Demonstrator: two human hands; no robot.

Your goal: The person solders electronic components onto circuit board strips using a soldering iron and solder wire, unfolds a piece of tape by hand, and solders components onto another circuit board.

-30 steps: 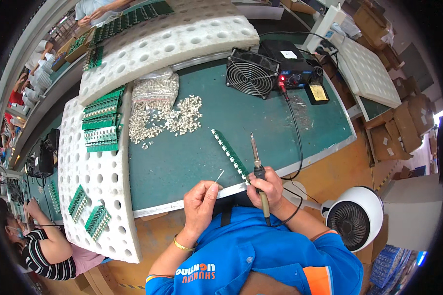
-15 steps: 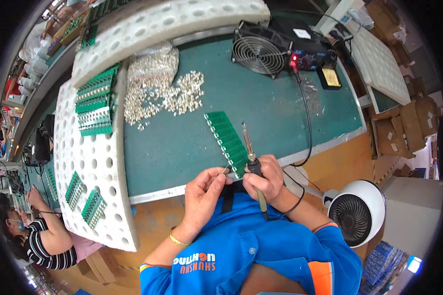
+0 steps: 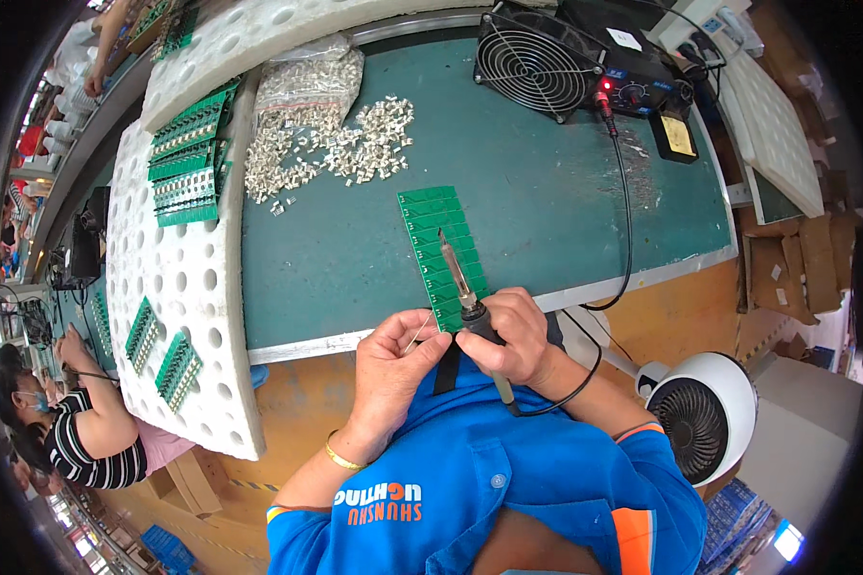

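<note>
A green panel of narrow circuit boards (image 3: 427,225) lies at the table's near edge, its lower end between my two hands. My right hand (image 3: 520,335) is closed round the dark grip of a soldering iron (image 3: 456,273). The iron points away from me, its tip over the panel; whether the tip touches it I cannot tell. My left hand (image 3: 393,364) is closed, thumb and forefinger pinching a thin solder wire (image 3: 414,336). The left fingertips are beside the panel's lower left corner.
Small white components (image 3: 369,144) lie loose before a clear bag (image 3: 309,81). A perforated white foam board (image 3: 177,287) at left carries several green panels. Beyond are a black fan (image 3: 535,62), soldering station (image 3: 633,94) and yellow sponge (image 3: 678,134). A co-worker (image 3: 91,422) sits at left.
The soldering iron's tip has gone from right of the panel to over it. The panel now lies less slanted. My head view has shifted a little; the left hand still pinches the solder wire.
</note>
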